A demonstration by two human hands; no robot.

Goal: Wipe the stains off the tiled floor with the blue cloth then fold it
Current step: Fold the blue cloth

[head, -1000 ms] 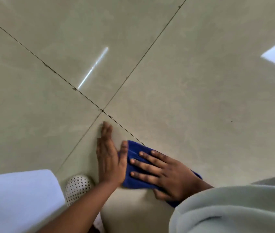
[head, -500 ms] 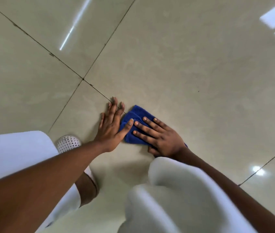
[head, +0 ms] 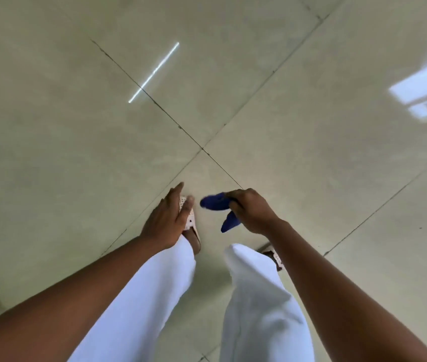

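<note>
You've stood up: blue cloth (head: 216, 203) is off the tiled floor (head: 311, 142), bunched in right hand (head: 250, 211) fingers, left hand (head: 166, 222) loose/empty — wiping prob. done, fold looks unfinished.

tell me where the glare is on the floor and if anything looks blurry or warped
Head view: a thin bright streak up left and a window reflection at the right edge on the glossy floor; the blue cloth in the right hand is motion-blurred; wide-angle stretch enlarges the forearms.
</note>
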